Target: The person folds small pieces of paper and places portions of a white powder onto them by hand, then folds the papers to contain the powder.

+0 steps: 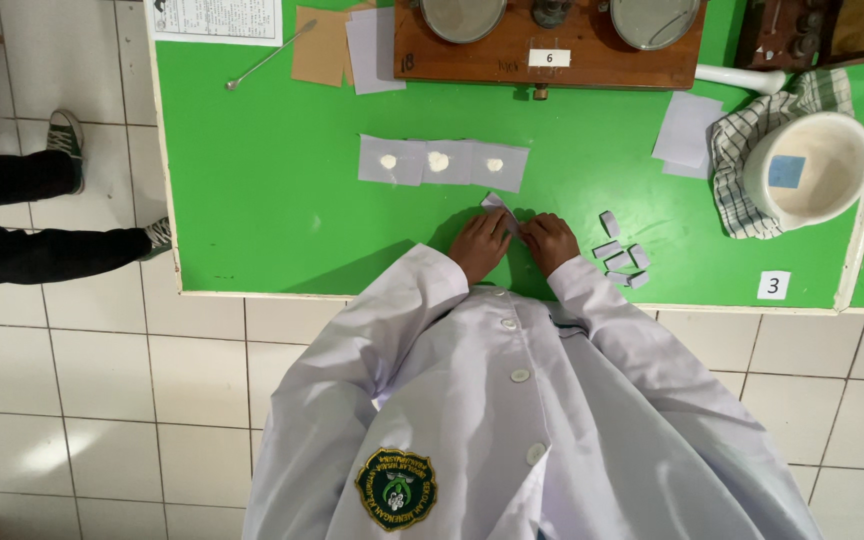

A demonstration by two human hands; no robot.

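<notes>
- Left hand (479,245) and right hand (549,243) lie near the table's (252,200) front edge, fingers pressed together, pinching one folded paper (497,203) between them.
- Small folded packets (622,255) lie just right of the hands.
- Beyond, three flat papers (442,162) each carry white powder.
- At the far edge sits a wooden balance (550,45); toward the right edge, a white mortar (809,168) rests on checked cloth (737,165).
- The table is glossy green, above a white-tiled floor.

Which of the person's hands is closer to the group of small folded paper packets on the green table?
The right hand is nearer; the folded paper packets lie just beside it on its outer side. The left hand is farther, beyond the right hand.
</notes>
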